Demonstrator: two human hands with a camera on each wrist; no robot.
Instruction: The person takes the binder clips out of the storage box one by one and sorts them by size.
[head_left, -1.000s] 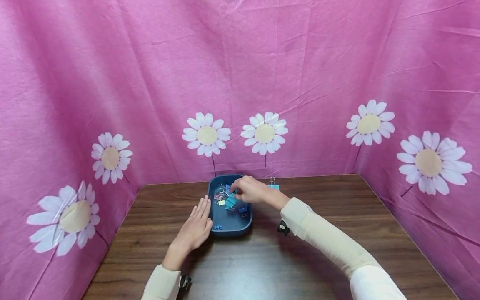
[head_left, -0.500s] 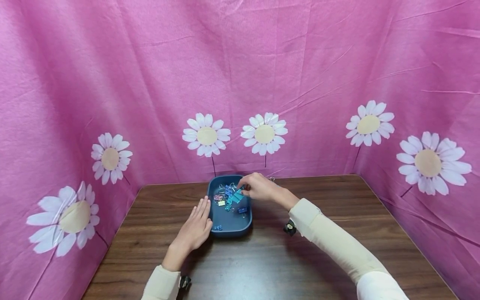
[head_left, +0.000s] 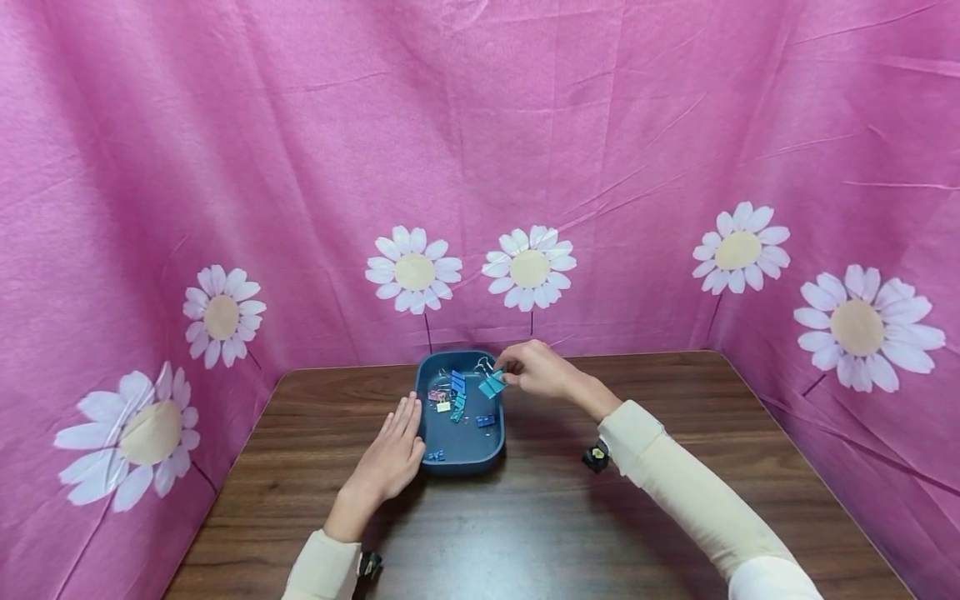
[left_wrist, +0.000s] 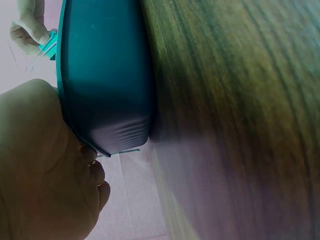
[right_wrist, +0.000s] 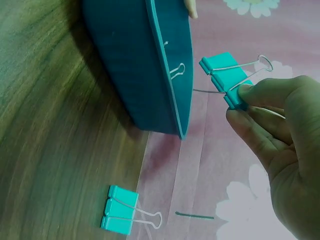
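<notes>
My right hand (head_left: 542, 369) pinches a large teal binder clip (head_left: 492, 384) between thumb and fingers, over the right side of a dark blue tray (head_left: 461, 467). In the right wrist view the pinched clip (right_wrist: 227, 77) hangs clear of the rim, wire handles spread. My left hand (head_left: 390, 454) rests against the tray's left rim, fingers straight. Inside the tray lie a blue binder clip (head_left: 457, 382), a smaller teal one (head_left: 458, 407), a yellow one (head_left: 443, 407), a pink one (head_left: 437, 396), a dark blue one (head_left: 486, 421) and tiny blue ones (head_left: 436, 456).
Another large teal binder clip (right_wrist: 120, 210) lies on the wooden table (head_left: 637, 483), right of the tray; in the head view my right hand hides it. A pink curtain (head_left: 637, 167) with printed daisies surrounds the table's back and sides.
My right hand has lifted the large teal binder clip off the pile and carried it right, to the tray's right rim. My left hand has stayed in place.
</notes>
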